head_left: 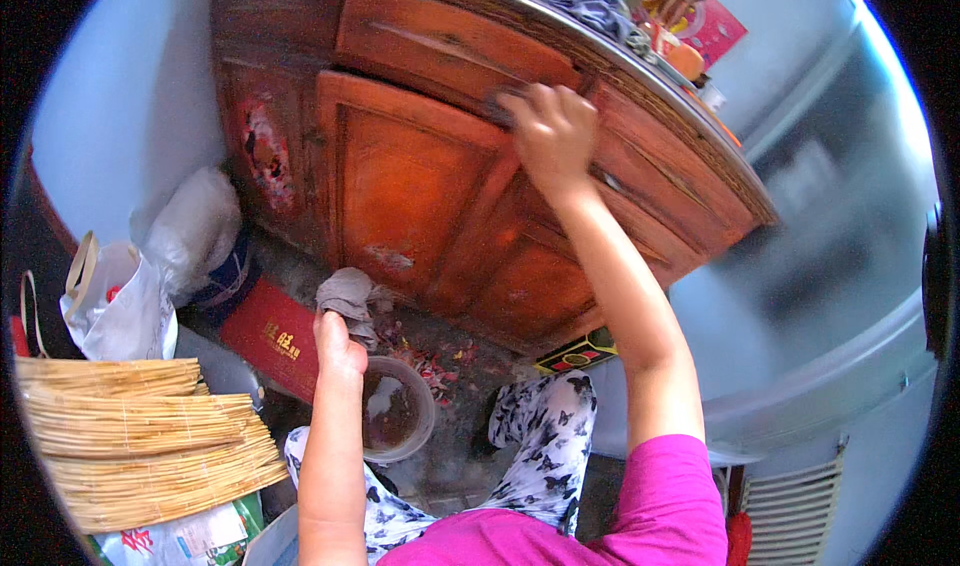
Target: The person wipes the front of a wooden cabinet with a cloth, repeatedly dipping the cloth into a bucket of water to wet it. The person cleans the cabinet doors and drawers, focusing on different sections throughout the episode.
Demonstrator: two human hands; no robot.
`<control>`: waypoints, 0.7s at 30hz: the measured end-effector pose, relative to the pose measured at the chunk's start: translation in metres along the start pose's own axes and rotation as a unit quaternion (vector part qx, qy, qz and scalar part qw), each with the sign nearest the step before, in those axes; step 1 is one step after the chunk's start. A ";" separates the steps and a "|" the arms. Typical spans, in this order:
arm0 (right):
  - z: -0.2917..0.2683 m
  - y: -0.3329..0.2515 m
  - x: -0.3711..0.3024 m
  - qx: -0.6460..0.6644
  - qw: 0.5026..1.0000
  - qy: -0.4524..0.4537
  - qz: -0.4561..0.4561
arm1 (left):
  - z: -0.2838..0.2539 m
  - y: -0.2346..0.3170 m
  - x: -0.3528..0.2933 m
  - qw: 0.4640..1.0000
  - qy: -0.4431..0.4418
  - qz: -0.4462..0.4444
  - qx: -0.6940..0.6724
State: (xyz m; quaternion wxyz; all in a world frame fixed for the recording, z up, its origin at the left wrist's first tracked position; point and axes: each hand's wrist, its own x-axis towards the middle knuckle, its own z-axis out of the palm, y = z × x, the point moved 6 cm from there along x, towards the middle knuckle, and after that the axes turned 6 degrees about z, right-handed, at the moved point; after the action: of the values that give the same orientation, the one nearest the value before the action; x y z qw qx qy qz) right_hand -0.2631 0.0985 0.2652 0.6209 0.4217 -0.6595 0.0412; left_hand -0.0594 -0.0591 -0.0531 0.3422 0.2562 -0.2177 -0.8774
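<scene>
My left hand (340, 348) grips a crumpled grey cloth (347, 301) low in front of the wooden cabinet (415, 191). Just below the cloth stands a round basin (428, 411) of brownish water. My right hand (557, 138) is raised to the reddish-brown cabinet front, its fingers curled at the lower edge of a drawer (445, 51), above the door. Something small and dark shows at those fingertips, too blurred to name.
Cloths and small items crowd the cabinet top (690, 81). At the left are a white bag (120, 311), a red box (270, 331) and bundled thin sticks (150, 446). Scraps (430, 366) litter the floor by the basin. A large pale appliance (800, 316) stands at the right.
</scene>
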 end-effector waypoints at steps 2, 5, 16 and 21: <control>0.019 -0.026 0.031 -0.003 0.999 -0.010 -0.038 | 0.000 -0.003 0.005 1.000 0.002 -0.016 0.004; 0.021 -0.026 0.031 -0.003 0.998 -0.014 -0.066 | -0.002 -0.004 0.004 1.000 0.001 -0.021 -0.011; -0.033 0.040 0.048 0.011 1.000 -0.007 0.026 | -0.018 -0.005 0.018 0.998 -0.026 -0.030 -0.039; -0.017 0.020 -0.023 -0.010 0.996 -0.083 0.023 | -0.001 -0.006 0.005 0.998 -0.001 -0.025 -0.051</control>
State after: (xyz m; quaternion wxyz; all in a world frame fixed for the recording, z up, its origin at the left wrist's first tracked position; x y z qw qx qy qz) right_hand -0.2647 0.1327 0.2590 0.5668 0.4023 -0.7188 0.0136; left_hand -0.0652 -0.0587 -0.0589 0.3325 0.2432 -0.1666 -0.8958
